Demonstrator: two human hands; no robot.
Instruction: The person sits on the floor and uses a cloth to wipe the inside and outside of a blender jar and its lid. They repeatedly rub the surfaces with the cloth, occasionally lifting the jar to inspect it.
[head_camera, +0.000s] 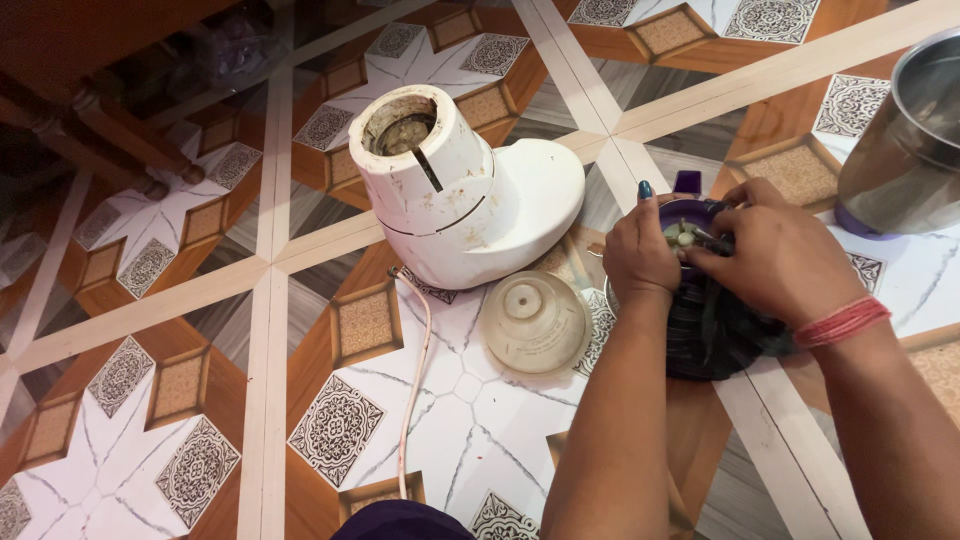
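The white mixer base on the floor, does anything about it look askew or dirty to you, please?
Yes. The mixer base lies tipped on its side on the tiled floor, its underside open towards the camera, with brownish grime inside and specks on its shell. Its cord trails loose.

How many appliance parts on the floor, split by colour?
White: 1, the mixer base with its cord
Translucent cream: 1, the lid
Steel: 1, the big jar
Purple and dark: 1, the small jar under the left hand and right hand
Total: 4
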